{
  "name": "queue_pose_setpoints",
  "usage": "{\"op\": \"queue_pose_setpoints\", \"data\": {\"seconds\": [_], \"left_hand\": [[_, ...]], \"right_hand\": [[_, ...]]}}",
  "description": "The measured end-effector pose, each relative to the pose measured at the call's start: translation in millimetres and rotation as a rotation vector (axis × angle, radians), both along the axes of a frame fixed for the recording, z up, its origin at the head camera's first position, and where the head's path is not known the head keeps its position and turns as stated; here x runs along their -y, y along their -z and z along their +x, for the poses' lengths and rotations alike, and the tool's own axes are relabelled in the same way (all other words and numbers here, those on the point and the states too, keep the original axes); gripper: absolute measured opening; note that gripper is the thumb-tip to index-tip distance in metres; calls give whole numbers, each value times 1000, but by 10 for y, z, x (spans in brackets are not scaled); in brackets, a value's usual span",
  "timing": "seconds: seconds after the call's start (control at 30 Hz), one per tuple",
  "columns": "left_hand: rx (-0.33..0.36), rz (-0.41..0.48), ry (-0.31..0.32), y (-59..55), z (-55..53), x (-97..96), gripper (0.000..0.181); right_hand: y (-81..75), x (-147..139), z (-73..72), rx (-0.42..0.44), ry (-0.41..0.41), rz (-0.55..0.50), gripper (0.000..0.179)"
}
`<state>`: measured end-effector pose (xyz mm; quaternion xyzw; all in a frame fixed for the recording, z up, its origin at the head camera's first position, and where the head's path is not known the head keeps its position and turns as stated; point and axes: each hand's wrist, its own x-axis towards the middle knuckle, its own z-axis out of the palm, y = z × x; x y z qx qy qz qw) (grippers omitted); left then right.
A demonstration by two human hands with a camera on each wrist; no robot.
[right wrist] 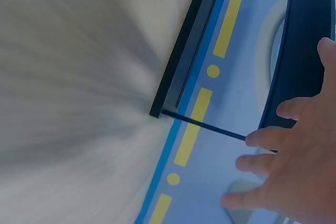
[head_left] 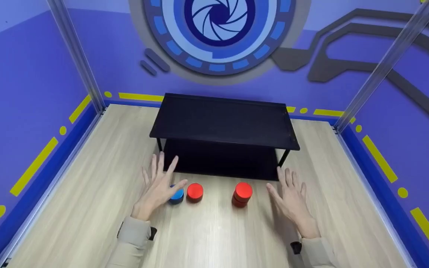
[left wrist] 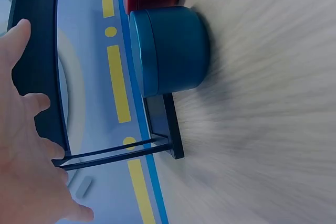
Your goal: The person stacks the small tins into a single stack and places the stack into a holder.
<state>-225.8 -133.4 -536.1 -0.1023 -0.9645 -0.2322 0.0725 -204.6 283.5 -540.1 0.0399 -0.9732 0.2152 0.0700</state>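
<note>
My left hand (head_left: 156, 192) is held with its fingers spread, above and beside a blue round tin (head_left: 176, 197); in the head view its thumb covers part of the lid. The left wrist view shows this blue tin (left wrist: 176, 51) standing upright, apart from the palm. Just right of it is a red round tin (head_left: 194, 192). Farther right stands a taller red stack (head_left: 242, 193), seemingly two round tins one on the other. My right hand (head_left: 293, 200), fingers apart and holding nothing, is to the right of that stack without touching it.
A black two-tier shelf (head_left: 223, 119) stands behind the tins, its lower tier (head_left: 222, 158) close to the tabletop. Blue printed walls (head_left: 24, 93) and metal corner posts (head_left: 75, 52) enclose the light wooden table (head_left: 214, 238) at the back and sides.
</note>
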Motion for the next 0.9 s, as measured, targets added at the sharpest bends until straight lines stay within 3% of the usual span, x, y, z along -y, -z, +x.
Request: {"op": "queue_pose_setpoints", "data": {"seconds": [0.33, 0.57, 0.77, 0.9], "left_hand": [[-7, 68, 27, 27, 10, 17, 84], [56, 150, 62, 28, 10, 25, 82], [192, 275, 111, 71, 39, 69, 86], [271, 304, 114, 111, 48, 103, 90]], "right_hand": [[49, 349, -26, 141, -185, -435, 79], [136, 590, -98, 57, -260, -496, 85], [241, 639, -111, 116, -263, -545, 87], [284, 654, -122, 157, -270, -584, 81]]}}
